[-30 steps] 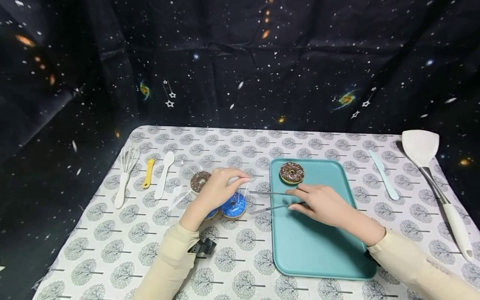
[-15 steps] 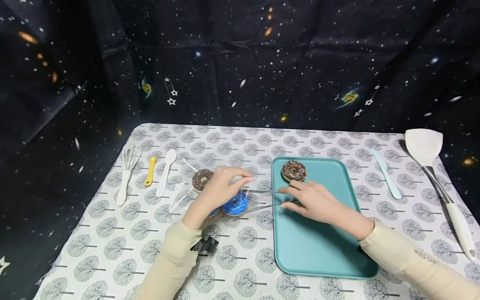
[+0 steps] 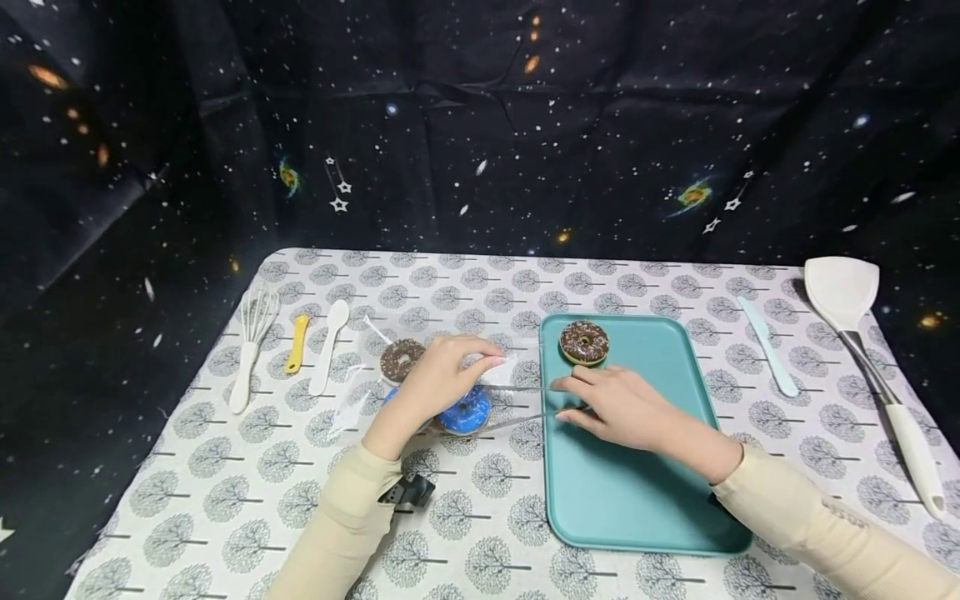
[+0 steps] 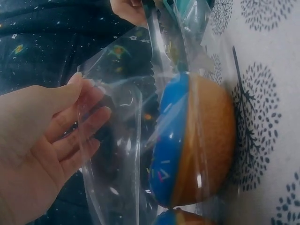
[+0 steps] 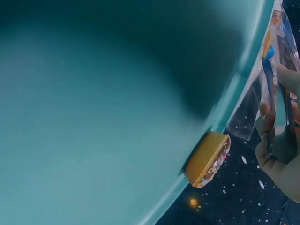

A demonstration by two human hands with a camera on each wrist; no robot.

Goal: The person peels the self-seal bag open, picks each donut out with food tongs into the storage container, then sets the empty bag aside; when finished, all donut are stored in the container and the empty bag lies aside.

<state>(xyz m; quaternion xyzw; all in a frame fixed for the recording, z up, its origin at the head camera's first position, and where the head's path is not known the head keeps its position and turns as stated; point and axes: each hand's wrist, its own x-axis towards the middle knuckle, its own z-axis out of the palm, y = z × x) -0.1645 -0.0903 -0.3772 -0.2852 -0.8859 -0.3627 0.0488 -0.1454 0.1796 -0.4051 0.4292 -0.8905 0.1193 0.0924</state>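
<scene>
Fingers (image 4: pixel 65 145) and thumb of the left hand (image 3: pixel 442 375) pinch the edge of a clear plastic bag (image 4: pixel 115 173), holding it up. The right hand (image 3: pixel 626 408) holds metal tongs (image 5: pixel 282 140); their two arms stand apart, reach across the left rim of a teal tray (image 3: pixel 645 500) and point at the bag. I cannot tell whether their tips touch a donut.

Within the bag's film sits one blue donut (image 3: pixel 463 410), near the tongs. A second blue donut (image 4: pixel 180 218) is mostly covered by the left hand and wrist, and a chocolate donut (image 3: pixel 401 360) lies at the far side of that hand. Another chocolate donut (image 3: pixel 583 342) rests in the tray's far left corner, just beyond the right hand. That makes four: two blue, two chocolate, three by the bag and one on the tray.

Farther left lie one white spoon (image 3: pixel 330 346), one small yellow utensil (image 3: pixel 297 343) and one white whisk (image 3: pixel 251 346), near each other. Right of the tray are one pale blue knife (image 3: pixel 767 346) and one white-headed spatula (image 3: pixel 842 293).
</scene>
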